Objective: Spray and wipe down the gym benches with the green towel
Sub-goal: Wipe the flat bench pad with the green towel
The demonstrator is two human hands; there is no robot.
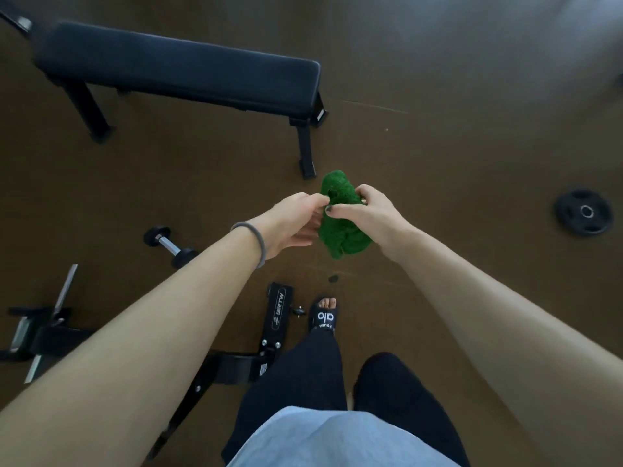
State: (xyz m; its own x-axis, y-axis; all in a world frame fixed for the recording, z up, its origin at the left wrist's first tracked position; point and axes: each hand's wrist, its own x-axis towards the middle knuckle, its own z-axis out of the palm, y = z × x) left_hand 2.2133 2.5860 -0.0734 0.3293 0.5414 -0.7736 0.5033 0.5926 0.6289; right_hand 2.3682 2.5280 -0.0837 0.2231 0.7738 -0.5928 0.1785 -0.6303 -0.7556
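Bunching the green towel (340, 227) at centre frame, the left hand (291, 224) pinches its edge while the right hand (365, 210) clutches it; folding a flat pad should suit the bench (182, 74) at eleven o'clock.

Flat bench (175, 67) far end blurred, left machine (40, 326) cut off by edge

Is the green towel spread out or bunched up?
Bunched up: the green towel hangs crumpled between the left hand and right hand.
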